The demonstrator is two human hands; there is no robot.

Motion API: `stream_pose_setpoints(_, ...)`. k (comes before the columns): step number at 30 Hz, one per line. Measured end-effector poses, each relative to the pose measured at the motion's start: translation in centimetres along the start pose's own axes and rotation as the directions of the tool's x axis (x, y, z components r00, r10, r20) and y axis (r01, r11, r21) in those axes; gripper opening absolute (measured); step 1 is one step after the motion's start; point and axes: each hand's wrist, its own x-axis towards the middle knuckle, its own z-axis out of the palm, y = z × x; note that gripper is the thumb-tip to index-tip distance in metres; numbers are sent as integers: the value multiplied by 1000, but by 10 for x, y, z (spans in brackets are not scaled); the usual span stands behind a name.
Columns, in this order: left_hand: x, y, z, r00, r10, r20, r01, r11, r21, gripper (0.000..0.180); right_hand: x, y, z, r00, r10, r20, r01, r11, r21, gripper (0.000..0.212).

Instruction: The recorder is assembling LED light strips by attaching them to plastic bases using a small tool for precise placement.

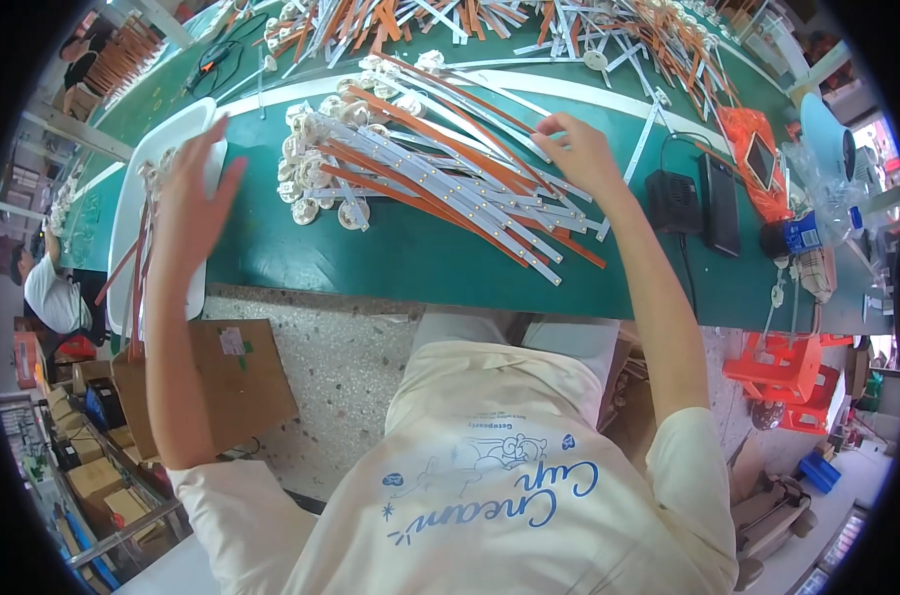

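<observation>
My left hand (194, 193) is over the white tray (123, 233) at the left, slightly blurred, its fingers apart and nothing held. Beside and partly beneath it lie white round pieces with brown strips (145, 238) hanging over the tray's near edge. My right hand (577, 151) has its thumb and fingers pinched at the right end of an LED strip in the pile before me. That pile holds several white LED strips (450, 183) dotted with small lights, mixed with orange-brown strips (420, 203). White round pieces (296, 178) bunch at the pile's left end.
More strips (450, 20) heap along the far side of the green table (291, 263). At right are a black adapter (674, 201), a black box (720, 203), a phone on an orange bag (759, 159) and a bottle (812, 233). Red stools (782, 372) and a cardboard box (212, 382) stand below.
</observation>
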Motion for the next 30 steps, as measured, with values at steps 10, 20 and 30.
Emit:
stream_pose_setpoints(10, -24, 56, 42, 1000, -6, 15, 10, 945, -327, 40, 19, -12, 10, 992, 49, 113, -43, 998, -54, 24)
stream_pose_setpoints(20, -26, 63, 66, 983, -126, -131, 42, 860, -508, 44, -2, -73, -61, 972, -174, -156, 225, 878, 424, 21)
stream_pose_setpoints(30, 30, 144, 78, 907, 85, -412, -227, 923, -310, 43, -96, 2, -204, 913, 28, -407, 354, 443, 824, 31)
